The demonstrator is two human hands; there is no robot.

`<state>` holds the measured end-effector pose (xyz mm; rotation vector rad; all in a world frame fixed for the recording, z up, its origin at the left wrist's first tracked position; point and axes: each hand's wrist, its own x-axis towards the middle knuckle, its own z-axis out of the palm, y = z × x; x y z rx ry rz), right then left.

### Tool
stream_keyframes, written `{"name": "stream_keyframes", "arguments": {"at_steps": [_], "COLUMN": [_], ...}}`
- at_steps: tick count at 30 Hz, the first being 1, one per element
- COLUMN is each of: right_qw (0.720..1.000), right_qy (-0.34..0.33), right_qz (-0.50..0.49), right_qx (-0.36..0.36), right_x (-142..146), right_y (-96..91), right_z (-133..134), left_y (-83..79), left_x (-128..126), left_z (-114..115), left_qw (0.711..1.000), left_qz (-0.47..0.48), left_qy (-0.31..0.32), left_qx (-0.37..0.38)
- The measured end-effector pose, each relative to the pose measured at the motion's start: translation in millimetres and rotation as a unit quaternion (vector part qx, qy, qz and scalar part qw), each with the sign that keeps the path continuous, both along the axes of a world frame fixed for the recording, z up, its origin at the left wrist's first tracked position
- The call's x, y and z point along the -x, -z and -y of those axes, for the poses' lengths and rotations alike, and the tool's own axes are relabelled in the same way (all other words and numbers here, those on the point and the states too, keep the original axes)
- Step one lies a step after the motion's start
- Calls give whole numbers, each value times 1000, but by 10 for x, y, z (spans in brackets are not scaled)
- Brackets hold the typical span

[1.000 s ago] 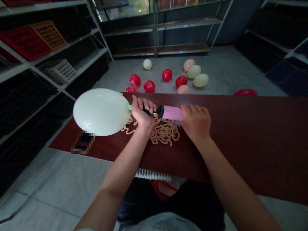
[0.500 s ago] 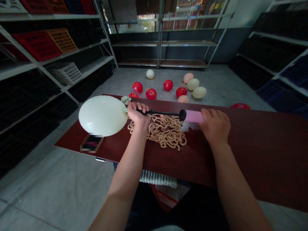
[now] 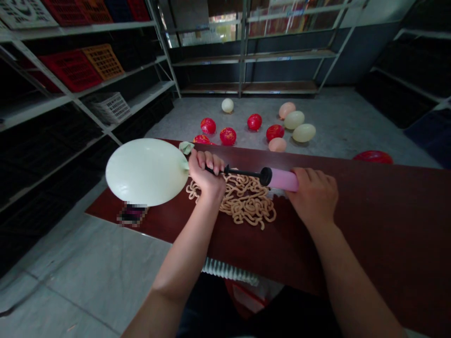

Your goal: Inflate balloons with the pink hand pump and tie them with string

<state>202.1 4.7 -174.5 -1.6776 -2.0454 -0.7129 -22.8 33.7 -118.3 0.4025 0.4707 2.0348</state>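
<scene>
A balloon pump (image 3: 282, 180) with a pink barrel and a black rod lies level between my two hands, above the table. My left hand (image 3: 207, 173) is closed round its black nozzle end, next to the neck of a large pale green balloon (image 3: 146, 172). The inflated balloon points out to the left. My right hand (image 3: 314, 195) wraps round the right end of the pink barrel. Under the pump a tangle of long brown modelling balloons (image 3: 248, 206) lies on the table. A small limp pale green balloon (image 3: 186, 147) rests just behind my left hand.
The dark red-brown table (image 3: 282, 249) spans the front. A blurred-out phone-like object (image 3: 132, 214) lies by its left edge. Beyond, red balloons (image 3: 228, 136), cream balloons (image 3: 304, 133) and pink balloons (image 3: 277, 144) lie on the floor. Shelves with crates (image 3: 70, 69) stand left; others stand behind and right.
The pale green balloon has grown larger. The black rod showing between my hands looks shorter, my hands being closer together. The whole view has shifted slightly.
</scene>
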Motion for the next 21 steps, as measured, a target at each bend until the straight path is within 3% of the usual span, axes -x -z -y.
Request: {"name": "stream_keyframes", "arguments": {"at_steps": [10,21], "right_qw": [994,999], "right_qy": [-67,-25], "right_qz": [-42,-22], "right_qx": [77,22], "right_x": [255,307], "right_y": [-29,14], "right_z": [112,19], "left_y": [99,139], "left_x": [-534,-255], "left_z": [39,-141], "left_qw": [995,996], "left_qz": [-68,-28], "left_qy": [58,63], "left_qx": [53,59]}}
